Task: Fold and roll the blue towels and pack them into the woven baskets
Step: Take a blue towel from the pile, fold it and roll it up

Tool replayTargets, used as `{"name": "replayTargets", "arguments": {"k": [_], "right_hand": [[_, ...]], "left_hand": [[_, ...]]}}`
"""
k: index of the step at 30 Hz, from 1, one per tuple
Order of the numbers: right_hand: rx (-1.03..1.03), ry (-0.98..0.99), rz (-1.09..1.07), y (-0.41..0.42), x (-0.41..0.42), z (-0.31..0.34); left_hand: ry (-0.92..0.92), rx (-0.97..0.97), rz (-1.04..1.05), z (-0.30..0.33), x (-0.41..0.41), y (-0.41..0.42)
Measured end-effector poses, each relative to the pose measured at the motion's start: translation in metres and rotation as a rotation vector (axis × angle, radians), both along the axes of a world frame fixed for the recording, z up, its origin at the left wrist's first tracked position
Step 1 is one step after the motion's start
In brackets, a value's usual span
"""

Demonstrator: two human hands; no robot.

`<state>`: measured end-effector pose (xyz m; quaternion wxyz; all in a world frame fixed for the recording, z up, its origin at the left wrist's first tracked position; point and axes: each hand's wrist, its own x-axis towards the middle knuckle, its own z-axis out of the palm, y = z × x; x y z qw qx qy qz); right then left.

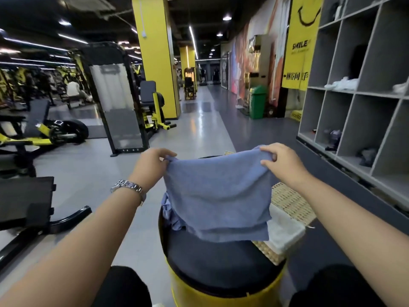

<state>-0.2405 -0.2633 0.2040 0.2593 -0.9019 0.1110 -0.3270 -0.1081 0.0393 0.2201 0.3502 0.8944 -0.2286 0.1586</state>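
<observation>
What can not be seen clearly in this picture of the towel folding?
- Head view: the blue towel held up by the left hand and right hand hides most of the crumpled blue cloth behind it.
- The woven basket is partly covered by the towel and the right forearm; its contents cannot be judged.
- The stool top's far part is hidden by the towel.

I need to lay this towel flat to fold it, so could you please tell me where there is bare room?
The near half of the stool's dark cushion is bare, bordered by its yellow rim. Its far side is crowded with crumpled blue towels; the woven basket borders the right. Both hands hold the towel above.
</observation>
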Motion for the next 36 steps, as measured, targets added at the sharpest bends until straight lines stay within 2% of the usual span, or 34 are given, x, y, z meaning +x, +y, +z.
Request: {"name": "replayTargets", "arguments": {"k": [6, 9, 14, 16, 18, 21, 27, 30, 36], "right_hand": [[0.216, -0.115, 0.018, 0.013, -0.022, 0.022], [0.247, -0.134, 0.006, 0.018, -0.024, 0.021], [0.208, -0.056, -0.009, 0.018, -0.028, 0.016], [0.2, -0.039, -0.036, 0.015, -0.029, 0.014], [0.215, -0.048, -0.033, 0.014, -0.027, 0.011], [0.265, -0.089, -0.003, 0.015, -0.026, 0.012], [0.287, -0.157, 0.02, 0.009, -0.024, 0.012], [0.262, -0.148, 0.014, 0.003, -0.023, 0.011], [0.236, -0.112, -0.015, -0.002, -0.025, 0.009]], "left_hand": [[0.309, -0.28, -0.124, 0.022, -0.02, 0.003], [0.267, -0.249, -0.101, 0.022, -0.025, 0.002], [0.185, 0.11, -0.113, 0.013, -0.025, 0.005], [0.178, 0.187, -0.078, 0.009, -0.023, 0.005], [0.176, 0.157, -0.023, 0.005, -0.021, 0.003], [0.15, 0.008, -0.012, 0.002, -0.018, -0.002], [0.166, -0.236, -0.127, 0.009, -0.017, -0.006], [0.075, -0.271, -0.089, 0.012, -0.014, -0.004], [0.112, -0.202, -0.106, 0.009, -0.008, 0.003]]}}
